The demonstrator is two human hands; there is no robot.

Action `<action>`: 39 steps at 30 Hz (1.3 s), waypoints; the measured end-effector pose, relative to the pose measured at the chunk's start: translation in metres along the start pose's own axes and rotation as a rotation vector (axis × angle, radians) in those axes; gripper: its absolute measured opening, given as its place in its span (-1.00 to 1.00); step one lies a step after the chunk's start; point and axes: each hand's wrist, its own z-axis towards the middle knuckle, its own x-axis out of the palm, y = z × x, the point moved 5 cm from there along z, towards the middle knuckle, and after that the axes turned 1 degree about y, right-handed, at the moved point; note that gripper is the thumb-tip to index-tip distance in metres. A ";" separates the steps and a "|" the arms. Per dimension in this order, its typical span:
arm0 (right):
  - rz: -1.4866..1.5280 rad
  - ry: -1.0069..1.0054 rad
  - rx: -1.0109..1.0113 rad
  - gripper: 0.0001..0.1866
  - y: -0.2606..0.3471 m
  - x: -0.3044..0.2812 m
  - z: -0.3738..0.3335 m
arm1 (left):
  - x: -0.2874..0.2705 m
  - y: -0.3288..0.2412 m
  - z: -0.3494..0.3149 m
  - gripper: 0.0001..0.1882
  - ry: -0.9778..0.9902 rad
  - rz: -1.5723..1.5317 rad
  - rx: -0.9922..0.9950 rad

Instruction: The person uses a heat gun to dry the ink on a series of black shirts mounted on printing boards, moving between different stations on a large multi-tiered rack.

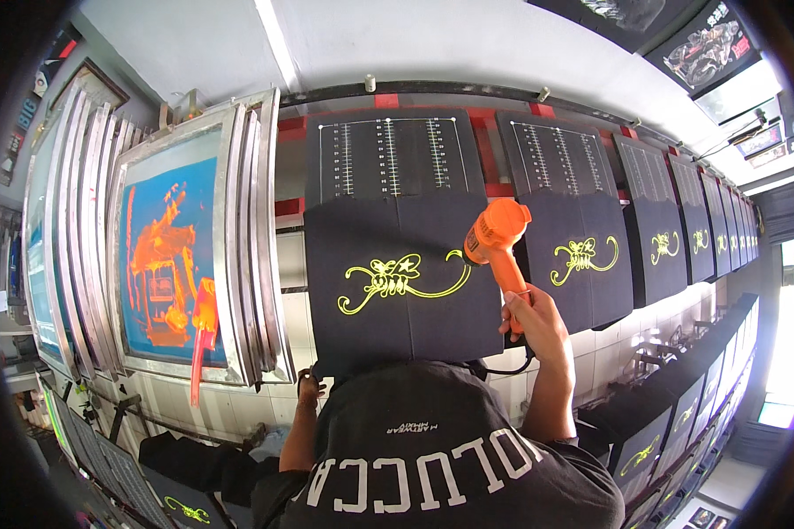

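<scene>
- Heat gun (501, 227), mid-frame, gripped by the right hand (539, 324), its nozzle angled left, presumably to aim air at the yellow-green print (393, 284).
- Black fabric (362, 234) lies over a ruled board (415, 159), probably for flatness.
- Left hand (309, 386), lower left of centre: fingers bent; cannot tell if holding anything.
- Heat gun: bright orange, stubby barrel.

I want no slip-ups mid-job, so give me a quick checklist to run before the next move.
1. Heat gun gripped in the right hand: ok.
2. Nozzle facing the nearest yellow print: ok.
3. Left hand away from the nozzle: ok.
4. Shirt lying flat: ok, faint centre crease.
5. Print dry: cannot tell.
6. Heat gun running: cannot tell.
</scene>
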 end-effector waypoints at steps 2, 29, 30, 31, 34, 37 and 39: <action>-0.012 -0.009 0.017 -0.72 -0.003 0.000 -0.003 | 0.012 -0.001 0.010 -0.54 0.126 0.099 0.103; -0.010 0.232 0.089 -0.69 -0.019 0.024 -0.043 | 0.015 0.015 0.019 -0.69 0.091 0.032 0.168; 0.007 0.266 0.083 -0.70 -0.016 0.024 -0.043 | -0.001 0.029 0.034 -0.68 0.126 0.156 0.314; 0.004 0.277 0.074 -0.70 -0.016 0.027 -0.042 | 0.003 0.033 0.038 -0.67 0.138 0.150 0.311; -0.021 0.305 0.061 -0.70 -0.018 0.038 -0.039 | 0.025 0.014 0.017 -0.63 0.083 -0.100 0.005; -0.051 0.345 0.050 -0.70 -0.015 0.046 -0.035 | 0.028 -0.002 0.002 -0.64 0.088 -0.086 0.017; -0.059 0.364 0.045 -0.70 -0.010 0.053 -0.032 | 0.028 -0.008 -0.010 -0.67 0.081 -0.079 -0.027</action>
